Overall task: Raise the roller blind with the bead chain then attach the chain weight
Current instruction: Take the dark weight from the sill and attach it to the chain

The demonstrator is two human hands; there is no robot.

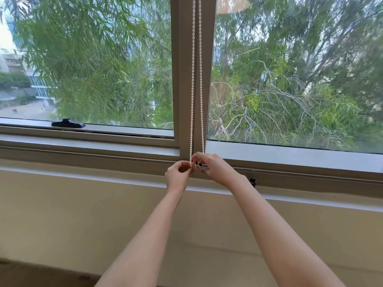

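Between both hands (194,170), bead chain (193,79)

Glossy white plastic bead chain (193,79), matt frame (186,59).

Two bare forearms reached up from the bottom edge toward the window sill (124,179), with no sleeve, watch, bracelet or ring visible on either. The left hand (177,176) and the right hand (213,167) were both ungloved just below that sill, their fingers slender, nails short and unpainted.
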